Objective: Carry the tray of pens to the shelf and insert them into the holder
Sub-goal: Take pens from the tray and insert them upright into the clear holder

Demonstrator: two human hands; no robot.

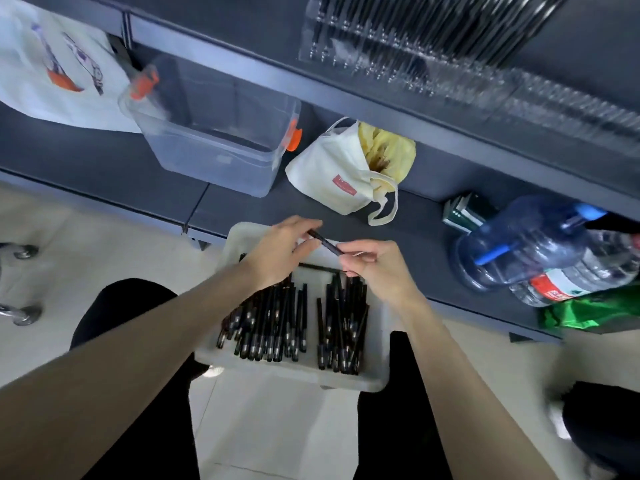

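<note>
A white tray (375, 358) rests partly on the edge of the low dark shelf and holds several black pens (277, 323) lying in two bunches. Above the tray's far end, one black pen (325, 242) is held between both hands. My left hand (277, 254) pinches its far end and my right hand (374, 268) pinches its near end. A clear acrylic pen holder (398, 53) with many slots, several filled with dark pens, stands on the upper shelf at the top right.
On the low dark shelf (86, 161) stand a clear plastic bin (214, 133) with orange clips, a white cloth bag (343, 174), small green boxes (464, 213), a big blue water jug (526, 237), a bottle and a green bag (588, 306). Chair castors are at the left.
</note>
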